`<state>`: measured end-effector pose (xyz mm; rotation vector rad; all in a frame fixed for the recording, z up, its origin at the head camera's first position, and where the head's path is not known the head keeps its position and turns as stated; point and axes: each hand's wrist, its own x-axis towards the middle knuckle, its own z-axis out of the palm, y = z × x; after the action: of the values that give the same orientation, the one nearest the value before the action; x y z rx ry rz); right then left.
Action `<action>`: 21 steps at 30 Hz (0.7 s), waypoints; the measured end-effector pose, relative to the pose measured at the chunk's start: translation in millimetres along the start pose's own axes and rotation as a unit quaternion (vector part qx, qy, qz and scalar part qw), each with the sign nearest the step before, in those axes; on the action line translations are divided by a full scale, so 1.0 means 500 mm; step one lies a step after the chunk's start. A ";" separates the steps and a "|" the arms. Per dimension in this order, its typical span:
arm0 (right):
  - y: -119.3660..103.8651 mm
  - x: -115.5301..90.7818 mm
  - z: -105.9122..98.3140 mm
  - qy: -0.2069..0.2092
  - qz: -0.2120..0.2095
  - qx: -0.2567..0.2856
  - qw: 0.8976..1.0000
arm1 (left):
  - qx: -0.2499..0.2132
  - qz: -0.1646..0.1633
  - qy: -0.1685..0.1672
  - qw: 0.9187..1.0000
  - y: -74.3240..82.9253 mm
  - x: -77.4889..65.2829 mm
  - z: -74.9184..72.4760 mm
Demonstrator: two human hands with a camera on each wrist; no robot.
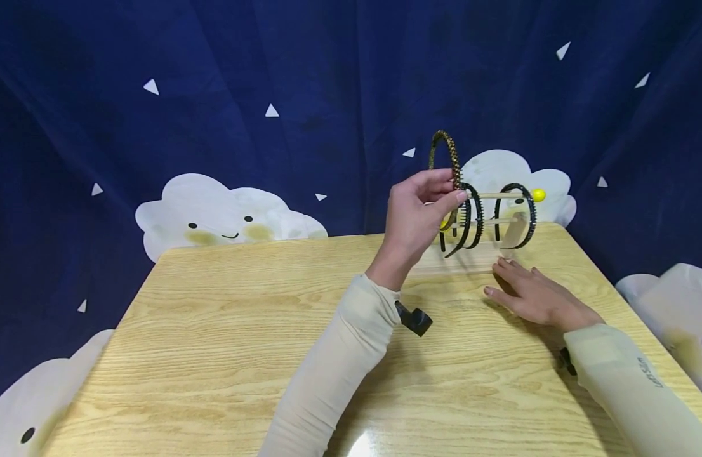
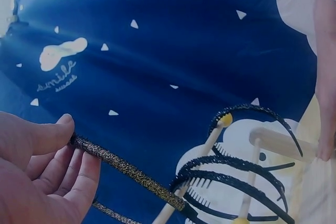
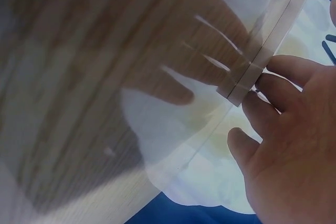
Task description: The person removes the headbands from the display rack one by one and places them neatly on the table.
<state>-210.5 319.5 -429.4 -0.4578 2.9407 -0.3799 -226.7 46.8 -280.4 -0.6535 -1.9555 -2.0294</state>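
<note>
My left hand (image 1: pixel 416 206) pinches a glittery gold-brown headband (image 1: pixel 454 152) at the left end of a wooden headband stand (image 1: pixel 431 261). Several black toothed headbands hang on the stand's rods, one black headband (image 1: pixel 532 225) apart toward the right end. In the left wrist view, the glittery headband (image 2: pixel 136 176) lies between thumb and fingers, its lower stretch near a rod; whether it touches the rod I cannot tell. My right hand (image 1: pixel 536 295) spreads low over the tabletop, fingertips against the stand's base. The right wrist view shows the fingers (image 3: pixel 278 90) at the base edge (image 3: pixel 244 85).
A wood-grain table (image 1: pixel 242 330) carries the stand near its far right edge. Yellow balls, such as the right-hand ball (image 1: pixel 538 195), cap the rods. Behind hangs a dark blue curtain (image 1: pixel 305 57) with white triangles and smiling clouds.
</note>
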 end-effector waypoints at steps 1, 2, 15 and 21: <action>0.000 0.000 0.000 -0.001 0.001 0.000 1.000 | -0.005 0.005 0.000 1.000 0.002 0.000 0.001; 0.000 0.000 0.000 -0.001 0.002 0.001 1.000 | -0.005 0.009 -0.001 1.000 0.004 0.000 0.002; -0.001 0.000 0.000 -0.002 0.003 0.005 1.000 | -0.009 0.027 -0.020 0.999 0.037 -0.002 -0.001; -0.003 -0.002 -0.001 -0.001 0.002 0.006 1.000 | -0.018 0.031 -0.036 0.999 0.058 -0.012 -0.005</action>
<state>-209.1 318.6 -428.4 -0.4511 2.9356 -0.3953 -207.9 41.5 -257.9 -0.7951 -1.9157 -2.0364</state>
